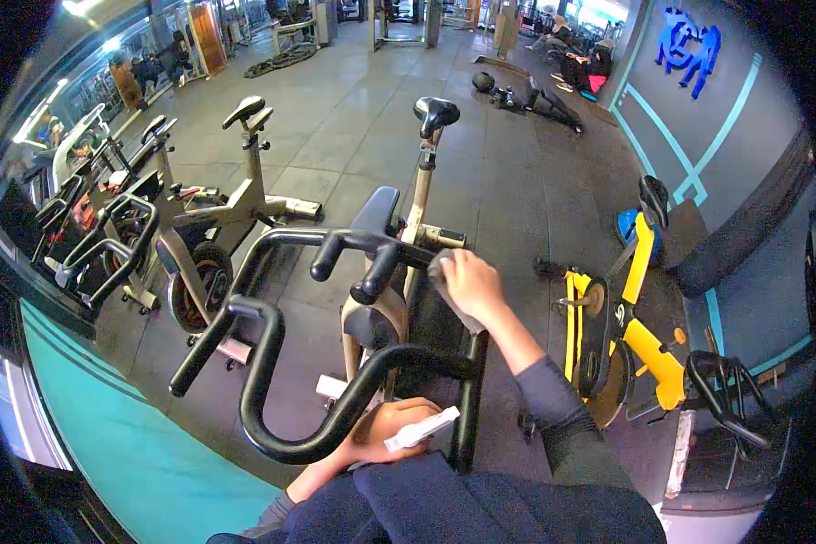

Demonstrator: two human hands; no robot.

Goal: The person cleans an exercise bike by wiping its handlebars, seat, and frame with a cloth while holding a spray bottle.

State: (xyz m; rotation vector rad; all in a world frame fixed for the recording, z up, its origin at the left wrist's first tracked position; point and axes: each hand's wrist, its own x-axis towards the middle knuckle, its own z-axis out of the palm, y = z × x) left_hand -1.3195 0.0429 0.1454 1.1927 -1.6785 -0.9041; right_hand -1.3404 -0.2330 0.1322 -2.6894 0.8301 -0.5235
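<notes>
Black tubular handlebars (272, 340) of an exercise bike fill the middle of the view. My right hand (470, 286) is closed around a grey cloth (453, 295), which lies against the right-hand bar near its front corner. Below the curved bar, close to my body, my left hand (394, 431) is wrapped round a white object (422, 430), perhaps a bottle's spray head; its lower part is hidden. The bike's saddle (436, 112) rises beyond the bars on a pale post.
More grey exercise bikes (256, 177) stand at the left. A yellow bike (639, 313) is at the right by the wall. Farther back, black equipment (530, 100) lies on the floor (354, 118), and people (589, 68) are near the far wall.
</notes>
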